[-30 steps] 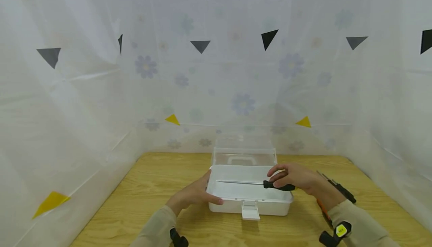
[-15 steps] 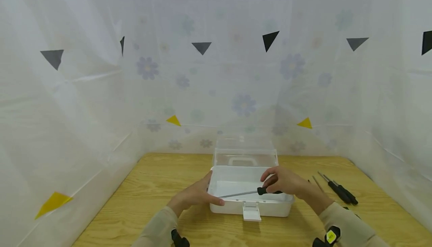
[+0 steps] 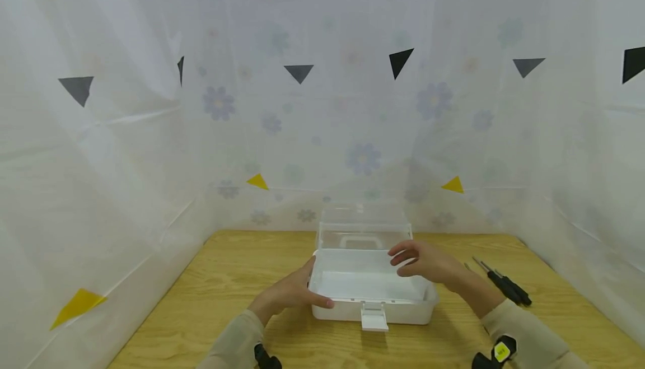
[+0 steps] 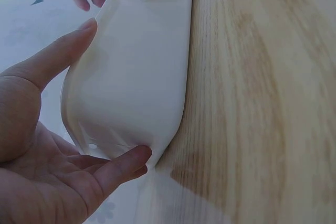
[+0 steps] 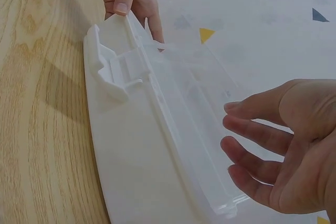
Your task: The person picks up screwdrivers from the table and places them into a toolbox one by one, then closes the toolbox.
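Note:
A white plastic box (image 3: 337,308) with its clear lid (image 3: 364,233) raised stands on the table. At its left end, my left hand (image 3: 289,290) grips it; the left wrist view shows the thumb on the front rim and the fingers round the end wall. Over the right part of the box hovers my right hand (image 3: 428,262), fingers spread and loosely bent, holding nothing. In the right wrist view this right hand (image 5: 294,148) is beside the open box top. The front wall hides part of the box floor, and the screwdriver does not show in any current view.
On the wooden table (image 3: 237,262), dark-handled screwdrivers (image 3: 504,285) lie to the right of the box, near the right forearm. A white latch (image 3: 374,320) hangs open on the box front. A patterned plastic sheet (image 3: 322,134) walls the back and sides.
My right hand lowered a black-handled screwdriver into the box, let go of it and rose slightly with fingers opened. The left hand kept its grip on the box end.

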Motion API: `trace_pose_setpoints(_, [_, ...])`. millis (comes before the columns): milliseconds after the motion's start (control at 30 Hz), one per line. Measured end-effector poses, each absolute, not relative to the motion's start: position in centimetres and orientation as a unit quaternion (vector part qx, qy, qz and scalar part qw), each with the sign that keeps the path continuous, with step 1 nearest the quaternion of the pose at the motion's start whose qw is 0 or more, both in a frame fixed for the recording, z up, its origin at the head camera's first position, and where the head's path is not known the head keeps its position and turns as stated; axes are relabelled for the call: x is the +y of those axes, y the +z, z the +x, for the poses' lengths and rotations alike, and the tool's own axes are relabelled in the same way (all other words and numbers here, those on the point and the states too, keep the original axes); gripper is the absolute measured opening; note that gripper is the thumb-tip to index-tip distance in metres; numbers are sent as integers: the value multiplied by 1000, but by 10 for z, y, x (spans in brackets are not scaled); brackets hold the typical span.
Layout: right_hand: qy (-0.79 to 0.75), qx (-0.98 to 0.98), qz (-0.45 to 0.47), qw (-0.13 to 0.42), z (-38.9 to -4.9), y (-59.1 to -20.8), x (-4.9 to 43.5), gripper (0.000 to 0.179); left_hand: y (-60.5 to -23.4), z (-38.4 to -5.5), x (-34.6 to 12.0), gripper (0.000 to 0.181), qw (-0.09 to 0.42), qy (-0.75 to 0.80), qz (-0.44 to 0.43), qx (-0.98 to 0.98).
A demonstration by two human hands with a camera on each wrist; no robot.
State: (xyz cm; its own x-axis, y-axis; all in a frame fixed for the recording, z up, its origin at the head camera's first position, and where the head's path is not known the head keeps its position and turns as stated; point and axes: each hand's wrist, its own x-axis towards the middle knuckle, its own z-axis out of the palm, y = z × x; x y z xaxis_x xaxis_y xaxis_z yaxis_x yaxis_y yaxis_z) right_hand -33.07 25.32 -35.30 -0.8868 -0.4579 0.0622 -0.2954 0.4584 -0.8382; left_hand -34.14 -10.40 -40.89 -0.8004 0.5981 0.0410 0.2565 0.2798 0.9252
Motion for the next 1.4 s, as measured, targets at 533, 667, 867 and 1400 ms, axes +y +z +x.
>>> trace_pose_setpoints(533, [-479, 841, -226, 107, -323, -333, 266, 50, -410, -343, -108, 124, 159, 535, 268, 785])
trace_pose_setpoints(667, [-483, 838, -227, 115, -321, -333, 267, 51, -411, -342, -108, 123, 164, 542, 268, 779])
trace_pose_setpoints(867, [-485, 837, -222, 123, -320, -334, 269, 53, -412, -342, -108, 124, 164, 542, 269, 779])
trace_pose_setpoints(1400, [-490, 838, -197, 135, -316, -336, 276, 56, -409, -337, -106, 127, 159, 534, 272, 785])
